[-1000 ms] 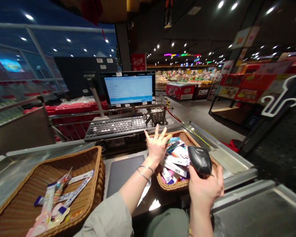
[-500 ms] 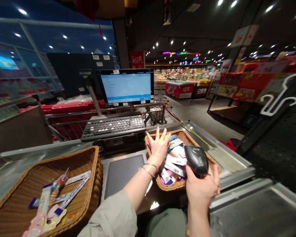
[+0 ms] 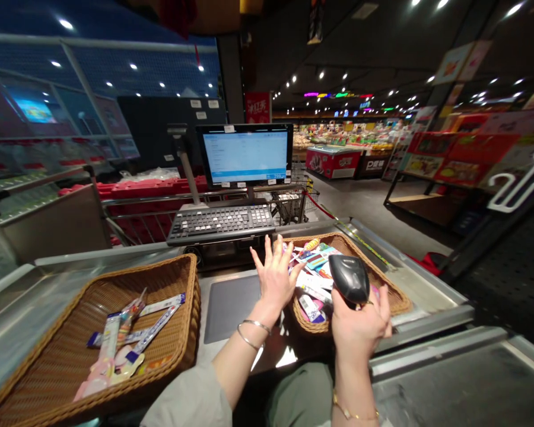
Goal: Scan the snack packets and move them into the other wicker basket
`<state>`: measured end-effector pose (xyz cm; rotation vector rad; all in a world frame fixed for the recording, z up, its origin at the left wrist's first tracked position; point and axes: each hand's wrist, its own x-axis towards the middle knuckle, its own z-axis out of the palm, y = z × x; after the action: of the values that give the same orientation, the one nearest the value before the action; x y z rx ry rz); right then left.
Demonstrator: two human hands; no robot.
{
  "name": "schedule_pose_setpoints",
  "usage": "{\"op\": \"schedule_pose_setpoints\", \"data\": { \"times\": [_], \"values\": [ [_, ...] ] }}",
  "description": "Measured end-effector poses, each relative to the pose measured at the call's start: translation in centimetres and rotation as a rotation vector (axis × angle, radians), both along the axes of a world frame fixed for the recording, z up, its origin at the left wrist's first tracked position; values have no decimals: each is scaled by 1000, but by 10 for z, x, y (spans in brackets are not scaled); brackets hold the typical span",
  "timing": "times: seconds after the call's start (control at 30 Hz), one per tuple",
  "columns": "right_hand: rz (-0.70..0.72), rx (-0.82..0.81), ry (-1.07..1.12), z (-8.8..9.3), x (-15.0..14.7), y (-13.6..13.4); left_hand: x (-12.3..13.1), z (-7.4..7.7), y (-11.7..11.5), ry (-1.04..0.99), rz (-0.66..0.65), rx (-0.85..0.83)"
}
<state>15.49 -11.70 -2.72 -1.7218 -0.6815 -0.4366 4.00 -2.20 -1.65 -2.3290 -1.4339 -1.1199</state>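
My right hand (image 3: 358, 323) is wrapped round a black handheld barcode scanner (image 3: 349, 277), held over the right wicker basket (image 3: 389, 290). Packaged goods (image 3: 314, 279) in slim white, blue and pink wrappers fill that basket; the scanner hides part of them. At the basket's left edge, my left hand (image 3: 275, 274) is spread, palm down, with nothing in it. Whether its fingertips touch the rim I cannot tell. A larger wicker basket (image 3: 189, 302) stands to the left, holding several thin packets (image 3: 111, 335) and a pink wrapped item (image 3: 98, 376).
A keyboard (image 3: 222, 220) and a lit monitor (image 3: 249, 155) stand behind the baskets. Between the baskets lies a flat dark pad (image 3: 229, 308) on the counter. Metal counter surfaces (image 3: 445, 373) run along the right. Shopping carts (image 3: 289, 204) are beyond the monitor.
My left hand has moved left, from over the goods in the right basket to its left edge. The scanner stays in my right hand. The camera view has turned slightly left.
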Motion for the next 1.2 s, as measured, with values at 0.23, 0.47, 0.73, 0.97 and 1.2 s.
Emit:
{"op": "schedule_pose_setpoints", "data": {
  "times": [0.23,0.47,0.73,0.97,1.2],
  "values": [
    [108,15,-39,7,-29,3,-54,6,-31,-58,61,15],
    [316,-12,-89,8,-70,6,-113,8,-50,-15,156,19],
    [499,-60,-33,5,-121,15,-179,6,-58,45,287,-14],
    [593,-62,-26,-3,-152,23,-246,9,-55,132,380,-79],
    [620,-79,-53,-9,-164,28,-323,10,-40,278,454,-206]
  ]
}}
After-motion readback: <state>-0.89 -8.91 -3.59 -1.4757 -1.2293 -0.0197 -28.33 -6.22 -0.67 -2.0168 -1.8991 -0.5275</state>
